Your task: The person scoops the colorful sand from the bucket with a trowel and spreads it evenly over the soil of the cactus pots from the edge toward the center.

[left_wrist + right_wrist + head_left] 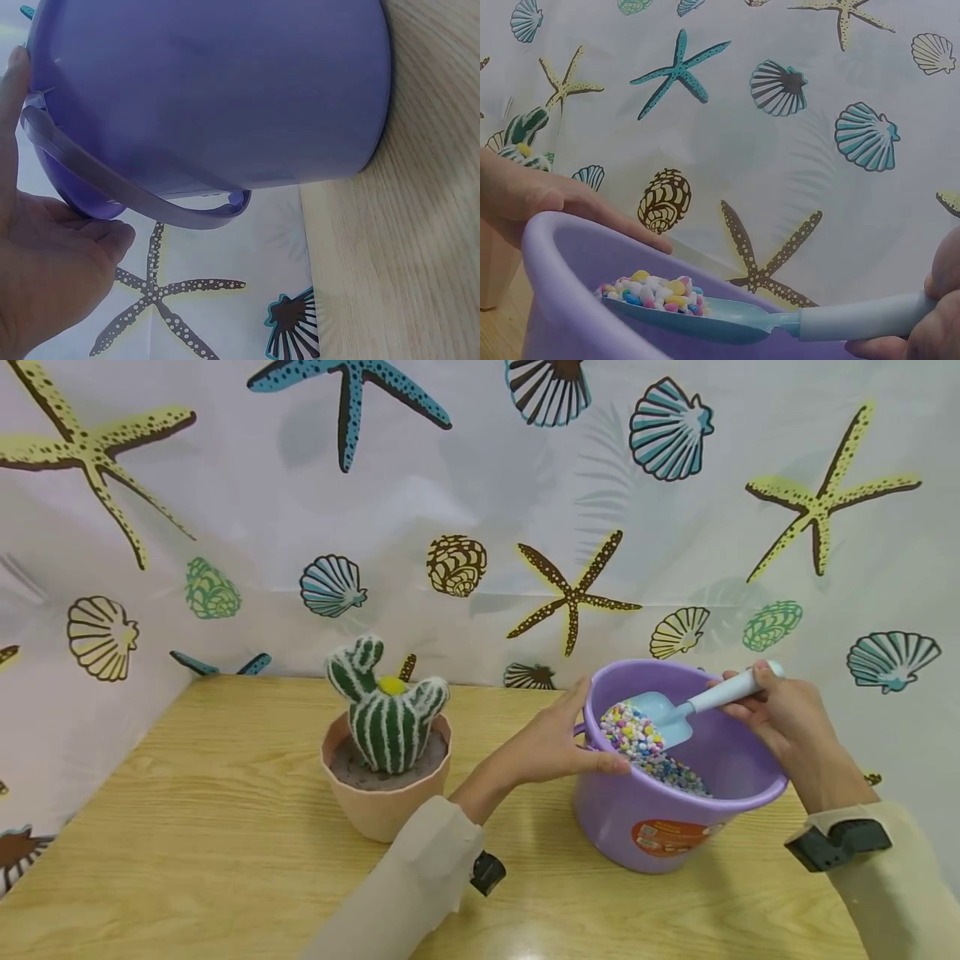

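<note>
A purple bucket (622,818) with colourful pebbles (671,774) in its bottom stands on the table, tipped slightly. My left hand (551,739) holds its left rim, thumb on the near side and fingers on the far side; the left wrist view shows that hand (56,262) beside the bucket's hanging handle (135,187). With my right hand (783,710) I grip the white handle of a light-blue toy shovel (663,714). Its blade, seen over the rim in the right wrist view, carries a heap of multicoloured pebbles (656,292). Part of the bucket's inside is hidden there.
Left of the bucket, a knitted cactus (392,731) with a yellow flower sits in a peach pot (382,810) filled with grey material. Behind the wooden table (187,827) hangs a white cloth (480,485) printed with shells and starfish.
</note>
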Motion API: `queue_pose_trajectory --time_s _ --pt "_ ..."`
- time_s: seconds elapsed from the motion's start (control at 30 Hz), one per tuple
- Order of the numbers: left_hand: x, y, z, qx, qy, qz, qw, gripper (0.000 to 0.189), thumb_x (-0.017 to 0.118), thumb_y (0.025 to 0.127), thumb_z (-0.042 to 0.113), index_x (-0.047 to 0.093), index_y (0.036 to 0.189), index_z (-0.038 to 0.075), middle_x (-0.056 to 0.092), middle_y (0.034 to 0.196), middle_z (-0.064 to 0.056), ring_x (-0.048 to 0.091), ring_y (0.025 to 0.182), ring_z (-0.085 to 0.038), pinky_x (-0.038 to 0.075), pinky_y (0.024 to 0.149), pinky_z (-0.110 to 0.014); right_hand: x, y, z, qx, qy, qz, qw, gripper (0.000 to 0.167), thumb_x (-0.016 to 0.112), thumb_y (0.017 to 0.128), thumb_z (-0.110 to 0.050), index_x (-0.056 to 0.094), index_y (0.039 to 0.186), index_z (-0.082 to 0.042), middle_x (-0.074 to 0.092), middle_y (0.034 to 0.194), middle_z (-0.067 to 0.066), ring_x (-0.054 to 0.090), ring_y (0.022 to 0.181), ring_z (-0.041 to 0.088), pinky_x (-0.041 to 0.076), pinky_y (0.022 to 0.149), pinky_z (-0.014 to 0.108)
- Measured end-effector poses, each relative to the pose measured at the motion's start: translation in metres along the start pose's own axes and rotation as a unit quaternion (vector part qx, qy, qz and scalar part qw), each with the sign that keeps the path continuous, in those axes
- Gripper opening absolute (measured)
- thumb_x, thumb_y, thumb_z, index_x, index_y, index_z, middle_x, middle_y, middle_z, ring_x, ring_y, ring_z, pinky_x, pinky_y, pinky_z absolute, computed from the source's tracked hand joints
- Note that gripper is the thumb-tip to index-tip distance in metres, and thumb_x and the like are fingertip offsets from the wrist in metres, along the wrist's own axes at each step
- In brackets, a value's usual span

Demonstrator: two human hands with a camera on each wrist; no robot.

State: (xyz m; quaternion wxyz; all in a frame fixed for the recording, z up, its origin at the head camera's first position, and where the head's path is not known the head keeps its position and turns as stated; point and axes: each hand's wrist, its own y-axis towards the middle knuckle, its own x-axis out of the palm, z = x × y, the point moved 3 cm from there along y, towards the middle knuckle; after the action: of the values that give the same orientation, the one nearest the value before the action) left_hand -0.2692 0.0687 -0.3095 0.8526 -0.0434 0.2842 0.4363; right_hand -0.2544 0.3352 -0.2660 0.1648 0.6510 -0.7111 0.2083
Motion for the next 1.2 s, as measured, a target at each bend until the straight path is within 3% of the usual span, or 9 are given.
queue_pose_trajectory --time_s 0.13,0.33,0.43,0.63,0.83,0.97,1.07,1.2 --pt "0.001 -0.001 0.001 0.005 0.005 0.0 1.0 0.116 0.082 0.072 0.039 0.003 0.155 0.02 0.014 0.16 -0.003 0.026 0.144 -0.022 0.032 0.112 -0.041 -0.001 -0.002 -0.007 0.0 0.018 0.018 0.9997 0.019 0.04 0.1 -0.021 0.041 0.113 -0.007 0.067 0.081 0.013 0.071 0.075 0.026 0.059 0.067 0.034" --pt "0.002 -0.004 0.003 0.021 -0.024 -0.011 0.9994 0.109 0.08 0.077 0.035 0.005 0.155 0.018 0.022 0.158 -0.006 0.038 0.138 -0.025 0.048 0.098 -0.032 0.0 -0.003 -0.015 0.0 0.04 0.027 0.9988 0.02 0.038 0.101 -0.021 0.035 0.119 -0.014 0.069 0.081 0.013 0.071 0.076 0.027 0.059 0.067 0.036" --pt "0.001 -0.006 0.004 0.029 -0.02 -0.01 0.9993 0.105 0.078 0.08 0.033 0.006 0.155 0.018 0.025 0.156 -0.007 0.041 0.135 -0.026 0.05 0.094 -0.028 0.001 -0.004 -0.017 -0.003 0.048 0.03 0.9984 0.021 0.038 0.1 -0.021 0.035 0.12 -0.015 0.069 0.081 0.013 0.071 0.076 0.028 0.059 0.068 0.036" --pt "-0.002 -0.011 0.006 0.034 0.001 -0.001 0.9994 0.102 0.076 0.081 0.036 0.007 0.155 0.023 0.027 0.156 -0.006 0.047 0.131 -0.027 0.042 0.105 -0.039 -0.001 -0.005 -0.017 -0.004 0.062 0.045 0.9971 0.02 0.04 0.1 -0.021 0.039 0.12 -0.016 0.067 0.082 0.014 0.071 0.075 0.029 0.058 0.068 0.038" --pt "-0.01 -0.02 0.003 0.016 0.034 0.021 0.9991 0.09 0.072 0.083 0.042 0.02 0.153 0.022 0.031 0.155 -0.005 0.033 0.141 -0.025 0.031 0.112 -0.047 -0.002 -0.006 -0.014 -0.008 0.068 0.066 0.9955 0.018 0.041 0.099 -0.021 0.046 0.115 -0.015 0.067 0.08 0.014 0.071 0.074 0.029 0.058 0.067 0.039" --pt "-0.018 -0.028 -0.001 -0.001 0.05 0.037 0.9981 0.084 0.07 0.084 0.046 0.027 0.151 0.019 0.032 0.154 -0.007 0.034 0.14 -0.026 0.033 0.11 -0.049 -0.002 -0.006 -0.012 -0.011 0.095 0.073 0.9928 0.016 0.042 0.099 -0.02 0.049 0.112 -0.015 0.065 0.081 0.016 0.07 0.074 0.031 0.058 0.065 0.041" --pt "-0.025 -0.033 -0.003 -0.013 0.063 0.049 0.9967 0.083 0.068 0.085 0.047 0.027 0.15 0.017 0.032 0.154 -0.009 0.034 0.14 -0.028 0.033 0.11 -0.05 0.0 -0.005 -0.012 -0.011 0.11 0.068 0.9915 0.015 0.045 0.098 -0.02 0.052 0.111 -0.014 0.065 0.082 0.018 0.07 0.074 0.032 0.058 0.068 0.042" --pt "-0.032 -0.041 -0.003 -0.022 0.077 0.058 0.9951 0.082 0.066 0.087 0.046 0.026 0.151 0.013 0.033 0.154 -0.01 0.036 0.138 -0.03 0.035 0.109 -0.05 0.003 -0.005 -0.01 -0.006 0.124 0.063 0.9903 0.016 0.049 0.097 -0.02 0.053 0.111 -0.012 0.064 0.083 0.019 0.07 0.075 0.033 0.053 0.081 0.044"
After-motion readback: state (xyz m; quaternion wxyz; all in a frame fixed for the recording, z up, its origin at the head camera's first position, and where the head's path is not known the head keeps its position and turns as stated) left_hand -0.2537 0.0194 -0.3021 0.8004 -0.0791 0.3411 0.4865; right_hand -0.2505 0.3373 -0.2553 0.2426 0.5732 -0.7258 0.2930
